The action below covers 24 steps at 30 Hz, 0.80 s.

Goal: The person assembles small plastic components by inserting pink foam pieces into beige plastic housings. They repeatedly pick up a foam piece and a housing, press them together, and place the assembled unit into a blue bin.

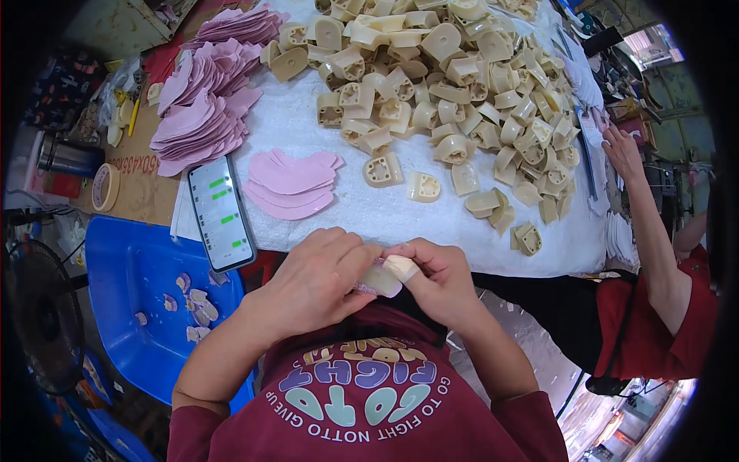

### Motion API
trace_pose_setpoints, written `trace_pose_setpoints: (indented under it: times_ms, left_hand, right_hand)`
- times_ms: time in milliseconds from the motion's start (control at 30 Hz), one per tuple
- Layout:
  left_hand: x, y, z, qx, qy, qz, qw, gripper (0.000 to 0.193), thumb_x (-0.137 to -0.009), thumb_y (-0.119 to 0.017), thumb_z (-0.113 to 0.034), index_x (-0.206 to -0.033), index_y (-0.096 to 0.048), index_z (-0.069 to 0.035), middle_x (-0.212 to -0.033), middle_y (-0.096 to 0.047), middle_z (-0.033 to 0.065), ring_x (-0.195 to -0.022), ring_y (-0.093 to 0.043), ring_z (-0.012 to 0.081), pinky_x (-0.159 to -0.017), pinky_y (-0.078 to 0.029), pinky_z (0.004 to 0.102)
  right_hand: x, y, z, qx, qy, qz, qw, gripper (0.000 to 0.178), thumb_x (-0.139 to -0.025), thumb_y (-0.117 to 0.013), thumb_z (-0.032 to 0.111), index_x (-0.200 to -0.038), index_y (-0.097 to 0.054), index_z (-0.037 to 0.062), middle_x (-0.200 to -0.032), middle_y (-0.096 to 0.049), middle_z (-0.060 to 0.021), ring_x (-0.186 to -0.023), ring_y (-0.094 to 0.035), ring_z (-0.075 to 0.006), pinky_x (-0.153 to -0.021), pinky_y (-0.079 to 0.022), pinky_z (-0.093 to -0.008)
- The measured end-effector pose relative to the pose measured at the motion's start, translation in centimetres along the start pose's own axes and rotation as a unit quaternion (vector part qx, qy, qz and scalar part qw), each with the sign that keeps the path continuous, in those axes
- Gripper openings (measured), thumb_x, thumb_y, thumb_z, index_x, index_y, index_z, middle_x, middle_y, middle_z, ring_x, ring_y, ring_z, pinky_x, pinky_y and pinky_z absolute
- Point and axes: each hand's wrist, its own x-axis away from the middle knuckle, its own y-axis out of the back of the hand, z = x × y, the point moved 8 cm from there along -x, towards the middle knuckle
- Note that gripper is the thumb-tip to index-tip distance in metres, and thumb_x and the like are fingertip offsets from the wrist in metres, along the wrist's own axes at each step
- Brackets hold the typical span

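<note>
Close to my body, just off the table's near edge, both hands grip a small shoe heel (382, 282) with pale pink material on it. My left hand (317, 276) curls over its left side, fingers closed. From the other side my right hand (440, 279) pinches it; a beige wrap (401, 267) covers the thumb tip. My fingers hide much of the heel. Ahead lie several loose pink cut pieces (289, 185), fanned out on the white cloth (362, 231). Bare cream heels (382, 171) sit nearby, below a large heap of heels (462, 92).
Tall stacks of pink pieces (202, 127) stand at the far left. A lit phone (222, 215) lies by the table's edge, with a tape roll (105, 187) beyond. Covered heels (202, 308) rest in a blue plastic seat (115, 300). At right, a co-worker's arm (654, 223) reaches across.
</note>
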Motion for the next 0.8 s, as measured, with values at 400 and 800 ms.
trace_pose_setpoints:
  times_ms: [400, 800]
  left_hand:
    - [0.1, 0.0, 1.0, 0.076, 0.125, -0.086, 0.985, 0.039, -0.066, -0.079, -0.021, -0.093, -0.057, -0.005, -0.069, -0.060, 0.0082, -0.058, -0.059, 0.0230, -0.052, -0.046, 0.0332]
    - [0.3, -0.7, 1.7, 0.124, 0.209, -0.181, 0.953, 0.039, -0.067, -0.080, -0.025, -0.084, -0.052, -0.004, -0.058, -0.058, 0.0085, -0.049, -0.061, 0.0207, -0.046, -0.047, 0.0321]
  right_hand:
    - [-0.1, 0.8, 2.1, -0.098, 0.016, -0.024, 0.995, 0.019, -0.091, -0.057, 0.008, -0.104, -0.066, -0.0011, -0.094, -0.068, -0.0048, -0.085, -0.060, -0.0101, -0.078, -0.048, -0.0246]
    - [-0.5, 0.2, -0.1, -0.268, -0.019, -0.039, 0.963, 0.028, -0.094, -0.055, 0.018, -0.114, -0.062, -0.0015, -0.096, -0.066, -0.0054, -0.086, -0.058, -0.0084, -0.078, -0.048, -0.0240]
